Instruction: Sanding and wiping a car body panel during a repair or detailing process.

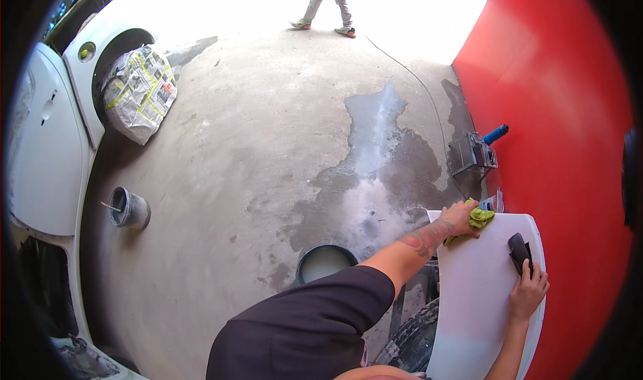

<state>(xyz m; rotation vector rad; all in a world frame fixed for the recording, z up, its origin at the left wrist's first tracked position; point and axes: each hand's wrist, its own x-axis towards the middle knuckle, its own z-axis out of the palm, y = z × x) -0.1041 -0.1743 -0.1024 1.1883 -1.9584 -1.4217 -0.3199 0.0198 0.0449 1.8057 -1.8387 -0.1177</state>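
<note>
A white car body panel [472,299] lies in front of me at the right, with a faint pinkish patch on its surface. My left hand [461,218] reaches to the panel's far left corner, closed on a yellow-green cloth [479,218] bunched under and beside the fingers. On the right side of the panel, my right hand [528,291] grips the lower end of a black sanding block [518,249]. A dark sheet, apparently sandpaper, sticks out along the block's edge. Part of the panel's near end runs out of the picture.
A bucket of cloudy water [326,262] stands left of the panel; another bucket [129,209] holds a stick. Wet patches [375,139] mark the floor. A small stand [475,153] is by the red wall [556,125]. A white car [50,159] fills the left; a person [329,8] walks beyond.
</note>
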